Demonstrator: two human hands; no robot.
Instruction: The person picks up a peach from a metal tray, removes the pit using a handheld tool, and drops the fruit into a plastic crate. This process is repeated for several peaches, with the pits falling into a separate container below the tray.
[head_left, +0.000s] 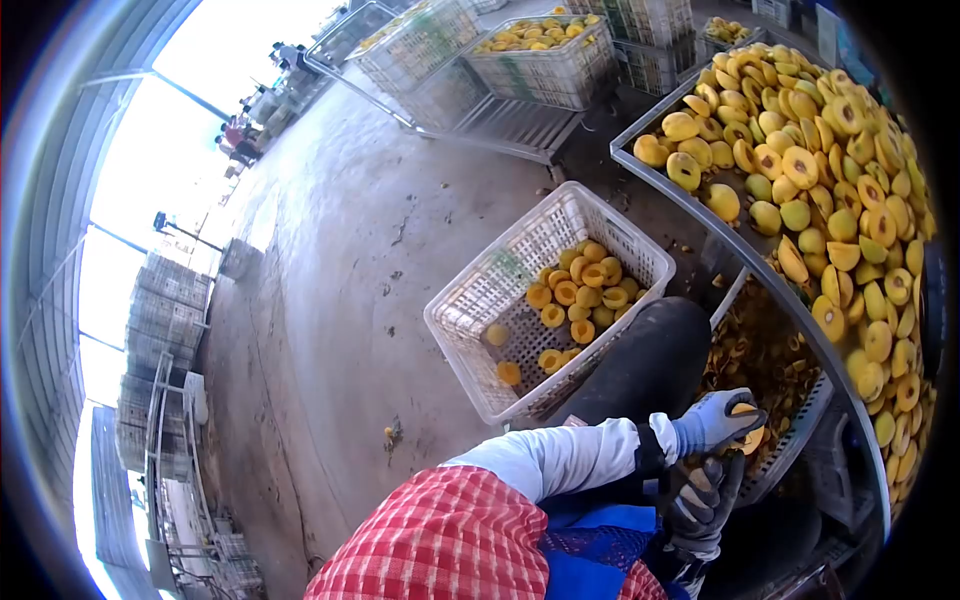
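My left hand (715, 425), in a light grey-blue glove with dark fingertips, grips a yellow peach half (747, 430). Just below it, my right hand (703, 497) wears a dark glove with grey patches. Its fingers are curled close to the peach half; whatever lies inside them is hidden. Beneath both hands sits a crate (800, 425) with brown peach scraps in it. To the right, a metal-edged table (700, 205) carries a large heap of halved yellow peaches (845, 200). A white plastic basket (470, 350) beside my knee contains pitted peach halves (585, 285).
A flat cart (500, 128) at the back bears crates of peaches (545, 65). More crates are stacked far left (160, 330), near a metal trolley (165, 450). Several people (238, 138) are in the distance. Small scraps lie on the concrete floor (330, 300).
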